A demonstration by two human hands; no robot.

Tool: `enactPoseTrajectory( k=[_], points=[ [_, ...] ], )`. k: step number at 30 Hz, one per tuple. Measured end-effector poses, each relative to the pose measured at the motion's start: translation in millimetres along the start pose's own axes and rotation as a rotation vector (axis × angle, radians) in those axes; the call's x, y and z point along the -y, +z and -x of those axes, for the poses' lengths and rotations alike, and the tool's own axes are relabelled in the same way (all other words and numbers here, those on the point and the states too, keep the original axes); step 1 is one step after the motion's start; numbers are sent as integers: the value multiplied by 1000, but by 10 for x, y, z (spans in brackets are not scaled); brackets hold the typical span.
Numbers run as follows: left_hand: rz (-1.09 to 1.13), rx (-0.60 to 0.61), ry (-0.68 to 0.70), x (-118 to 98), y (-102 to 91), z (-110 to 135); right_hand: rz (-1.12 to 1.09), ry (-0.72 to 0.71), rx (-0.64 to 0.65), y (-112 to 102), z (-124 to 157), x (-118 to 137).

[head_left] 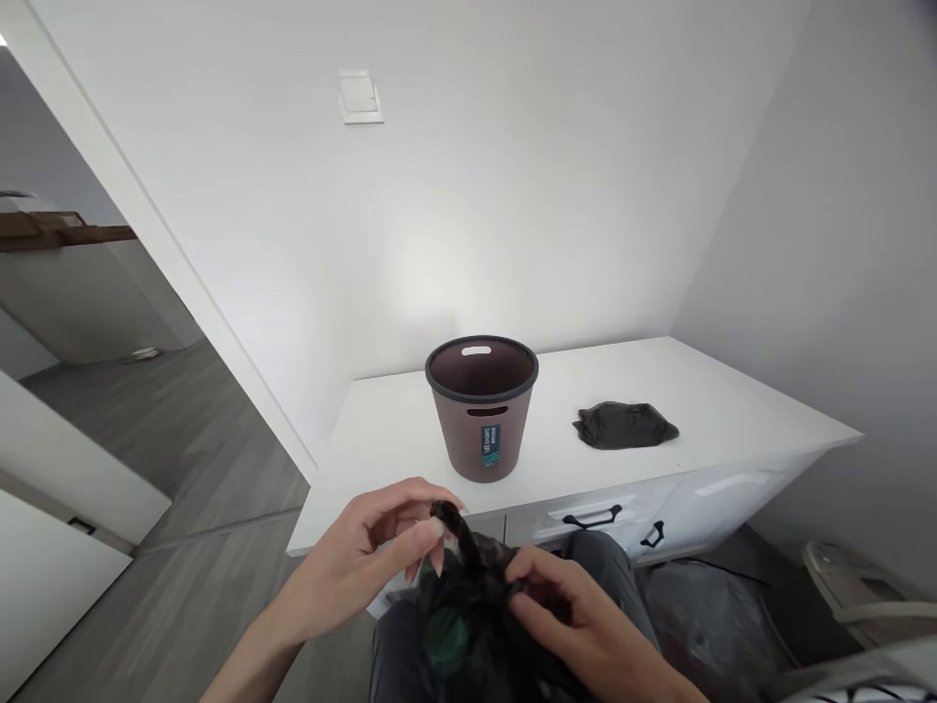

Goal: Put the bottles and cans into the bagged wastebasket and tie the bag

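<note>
A black plastic garbage bag (479,625) hangs between my hands over my lap, with something green faintly showing through it. My left hand (391,547) pinches a twisted strip at the top of the bag between thumb and fingers. On the other side my right hand (567,615) grips the gathered plastic, its fingers curled. Beyond them, a brown trash bin (468,430) with a dark rim stands upright on the white cabinet top (387,439). Its visible inside holds no bag. A folded black bag (626,426) lies flat to the right of the bin.
The cabinet front has black handles (591,516). A clear plastic bag (707,620) sits on the floor at the lower right, near a pale chair-like frame (864,596). A light switch (359,96) is on the wall, and a doorway opens at the left.
</note>
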State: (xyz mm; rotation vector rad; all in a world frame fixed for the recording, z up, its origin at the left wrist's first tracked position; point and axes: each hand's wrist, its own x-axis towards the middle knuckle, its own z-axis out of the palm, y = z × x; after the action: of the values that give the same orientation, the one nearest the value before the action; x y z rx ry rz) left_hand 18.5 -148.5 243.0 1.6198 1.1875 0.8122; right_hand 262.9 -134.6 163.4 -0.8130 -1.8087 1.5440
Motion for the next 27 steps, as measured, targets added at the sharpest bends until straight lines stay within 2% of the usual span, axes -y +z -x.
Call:
enactPoseTrajectory(
  k=[3, 7, 9, 12, 15, 18, 22, 27],
  points=[
    [69, -2, -3, 156, 14, -80, -52, 59, -155, -248, 211, -134],
    [32, -198, -56, 494, -35, -306, -90, 102, -420, -669, 398, -199],
    [-16, -288, -108, 778, -99, -463, -78, 93, -547, -944, 412, -175],
    [-78, -430, -155, 1329, -229, -707, -32, -12, -676, -1443, 261, -153],
    [-206, -550, -172, 1871, -352, -889, -28, -125, -784, -1968, -116, -210],
    [-286, -602, -154, 2228, -437, -963, -88, -139, -835, -2414, -654, -327],
    [-275, -589, -137, 2373, -497, -938, -194, -107, -912, -2815, -1422, -473],
    [-265, -610, -160, 2339, -521, -907, -462, -16, -1011, -3077, -2176, -602]
  ],
)
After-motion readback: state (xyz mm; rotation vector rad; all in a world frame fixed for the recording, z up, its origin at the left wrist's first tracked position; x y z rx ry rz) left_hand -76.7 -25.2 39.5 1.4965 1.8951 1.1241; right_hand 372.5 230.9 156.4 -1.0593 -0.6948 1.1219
